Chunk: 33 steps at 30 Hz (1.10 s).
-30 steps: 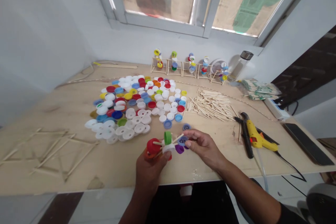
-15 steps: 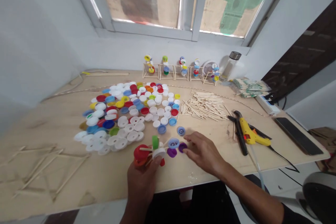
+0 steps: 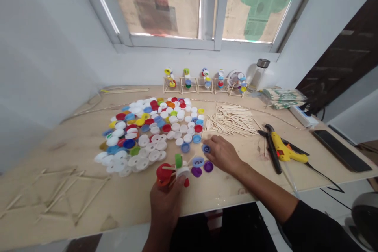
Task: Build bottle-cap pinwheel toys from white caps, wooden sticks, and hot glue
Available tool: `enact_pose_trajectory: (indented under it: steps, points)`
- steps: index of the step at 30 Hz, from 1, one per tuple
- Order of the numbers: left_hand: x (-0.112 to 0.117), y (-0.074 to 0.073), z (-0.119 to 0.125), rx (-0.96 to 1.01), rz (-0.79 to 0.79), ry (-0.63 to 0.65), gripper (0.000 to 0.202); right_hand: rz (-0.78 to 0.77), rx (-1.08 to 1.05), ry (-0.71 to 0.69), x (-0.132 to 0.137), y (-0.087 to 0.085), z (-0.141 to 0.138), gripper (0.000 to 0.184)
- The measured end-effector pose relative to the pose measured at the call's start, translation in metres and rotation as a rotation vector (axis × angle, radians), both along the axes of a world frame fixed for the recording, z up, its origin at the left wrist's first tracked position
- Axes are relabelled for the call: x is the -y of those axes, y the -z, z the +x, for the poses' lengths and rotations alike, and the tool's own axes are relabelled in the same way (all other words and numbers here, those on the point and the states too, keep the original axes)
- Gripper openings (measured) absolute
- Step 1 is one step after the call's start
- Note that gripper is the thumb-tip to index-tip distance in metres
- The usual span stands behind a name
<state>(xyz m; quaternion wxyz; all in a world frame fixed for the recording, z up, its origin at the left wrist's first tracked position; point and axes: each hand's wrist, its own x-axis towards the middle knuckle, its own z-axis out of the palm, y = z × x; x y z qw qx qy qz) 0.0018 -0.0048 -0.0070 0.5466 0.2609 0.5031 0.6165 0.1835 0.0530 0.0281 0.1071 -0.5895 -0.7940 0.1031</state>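
Observation:
My left hand, near the table's front edge, is closed around a wheel of bottle caps and sticks. Red, orange, green, white, light blue and purple caps show on it; the fingers hide part of its lower left. To the right, my right hand has its fingertips on a blue bottle cap with a dark swirl inside. A loose purple bottle cap lies between the wheel and my right hand.
Many bottle caps cover the middle left, beside a stick pile. Stick frames lie front left. A yellow glue gun and a phone are at right. Finished-looking cap wheels, a fan and a bottle stand behind.
My right hand has moved from beside the purple cap up to the blue cap, its fingers drawing together. My left hand still holds the wheel. The view has shifted slightly.

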Motion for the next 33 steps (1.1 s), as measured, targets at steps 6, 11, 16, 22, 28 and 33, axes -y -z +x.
enact_pose_trajectory:
  steps: [6, 11, 16, 22, 28, 33]
  points:
    - [0.001, -0.004, 0.0, -0.009, -0.018, -0.027, 0.042, -0.018, -0.013, -0.012, 0.006, -0.003, 0.004, 0.023]
    - [0.001, -0.008, -0.001, 0.015, -0.021, 0.014, 0.039, -0.04, -0.057, -0.014, 0.024, -0.004, 0.016, 0.025]
    - [-0.001, -0.009, -0.004, -0.02, -0.033, 0.076, 0.039, -0.038, -0.083, -0.019, 0.038, -0.003, 0.021, 0.023]
    - [0.0, -0.007, -0.008, -0.095, -0.062, 0.107, 0.039, -0.048, -0.117, -0.024, 0.046, -0.006, 0.019, 0.023]
    - [-0.003, -0.004, -0.009, -0.123, -0.07, 0.089, 0.041, -0.031, -0.122, 0.015, 0.054, -0.007, 0.017, 0.021]
    - [-0.002, -0.008, -0.009, -0.137, -0.048, 0.065, 0.039, -0.023, -0.084, 0.012, 0.06, -0.005, 0.015, 0.019]
